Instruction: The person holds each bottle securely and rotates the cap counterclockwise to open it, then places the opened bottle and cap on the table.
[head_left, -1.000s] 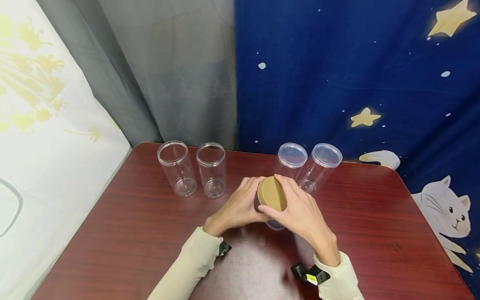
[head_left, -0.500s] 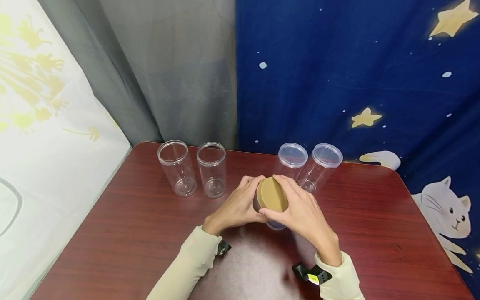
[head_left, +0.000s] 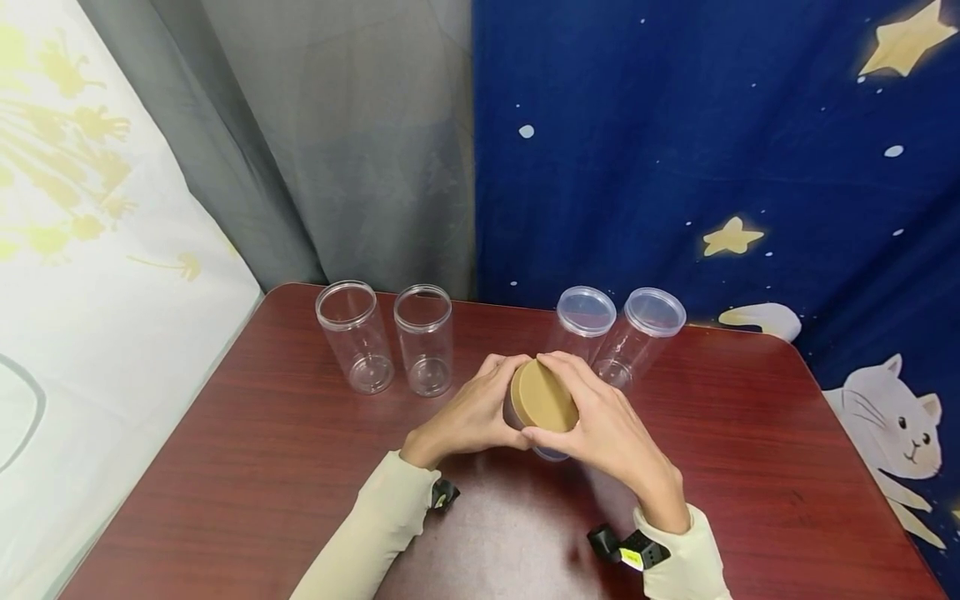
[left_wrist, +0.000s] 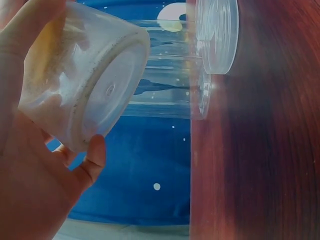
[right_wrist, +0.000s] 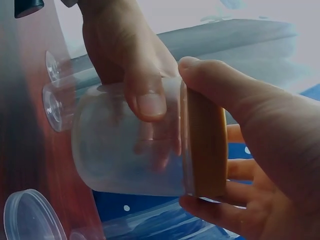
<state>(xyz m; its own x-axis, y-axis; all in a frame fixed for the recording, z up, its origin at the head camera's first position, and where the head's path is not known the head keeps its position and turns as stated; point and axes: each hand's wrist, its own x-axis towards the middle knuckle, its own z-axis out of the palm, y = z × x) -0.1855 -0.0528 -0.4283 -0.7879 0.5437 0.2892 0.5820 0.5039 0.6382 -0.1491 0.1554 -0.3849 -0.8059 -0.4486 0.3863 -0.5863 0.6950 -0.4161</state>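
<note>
Two hands meet at one small clear jar (head_left: 542, 417), held just above the red-brown table (head_left: 262, 467) near its middle. The left hand (head_left: 468, 412) curls its fingers and thumb round the jar's clear body; in the left wrist view the round base (left_wrist: 107, 92) faces the camera, tilted and clear of the tabletop. The right hand (head_left: 603, 425) wraps thumb and fingers round the rim of the tan lid (head_left: 543, 396), which sits on the jar's mouth; the right wrist view shows the thumb over the lid's edge and fingers under it.

Compared with the frame a second ago, the lid's face has tipped a little more to the left and the right thumb lies further round its near edge, as if the lid had been turned slightly, though the views are too coarse to be sure. The jar stays in the same spot.

Behind it stand two open clear jars (head_left: 352, 337) on the left and two lidded clear jars (head_left: 633, 333) on the right, unmoved.
</note>
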